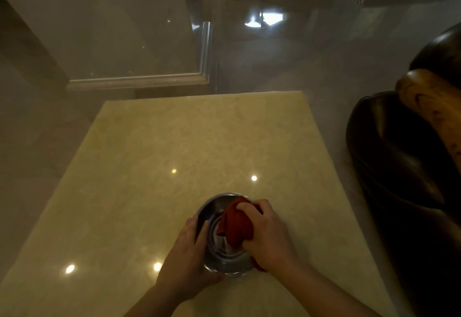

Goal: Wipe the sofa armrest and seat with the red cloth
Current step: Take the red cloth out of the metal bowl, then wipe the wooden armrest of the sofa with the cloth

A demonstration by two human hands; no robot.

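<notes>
Over on the left a pale wall panel with a moulded base (136,80) meets the glossy floor (287,62), which throws back bright window light. Nearer, a cream marble table (199,142) fills the middle of the room, its polished top dotted with small lamp reflections. Near its front edge stands a small metal bowl (214,206) — round, shiny, its inside dim. The left hand (185,254) wraps around the bowl's left wall, thumb hooked over the rim, fingers curled underneath, gripping it firmly. Inside and above the bowl hangs the red cloth (237,224), bunched, with a paler fold showing at its lower edge; whether there is water in the bowl I cannot tell. The right hand (268,231) is clenched tight on the cloth over the bowl's right side, and a scrap of red pokes out under the wrist. Well apart from all this, at the far right, sits the dark leather sofa (389,157), its rounded armrest topped with a curved wooden rail (429,112) — the cloth is nowhere near touching it.
</notes>
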